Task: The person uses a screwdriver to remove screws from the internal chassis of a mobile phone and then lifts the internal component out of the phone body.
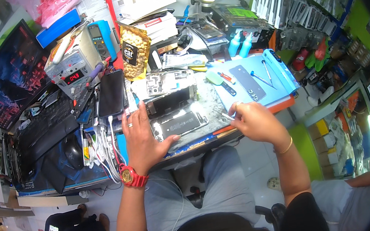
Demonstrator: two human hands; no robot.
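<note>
An opened phone (180, 124) lies on the grey marbled work mat (213, 97), its black battery exposed. Just behind it is a dark screen panel (171, 101); whether the two are joined I cannot tell. My left hand (144, 139), fingers spread, rests at the phone's left end with the thumb along its near edge. To the right of the phone, my right hand (257, 121) is closed in a pinch on a thin pale strip-like piece (227, 117), too small to make out its kind. Another opened phone body (162, 83) lies farther back.
A blue box (258, 70) at right carries screwdrivers (267, 73). Blue bottles (239, 45) stand behind it. At left are a black phone (111, 93), cables, a power supply (71, 67), a mouse (73, 150) and a keyboard (47, 131). A nut bag (134, 52) stands behind.
</note>
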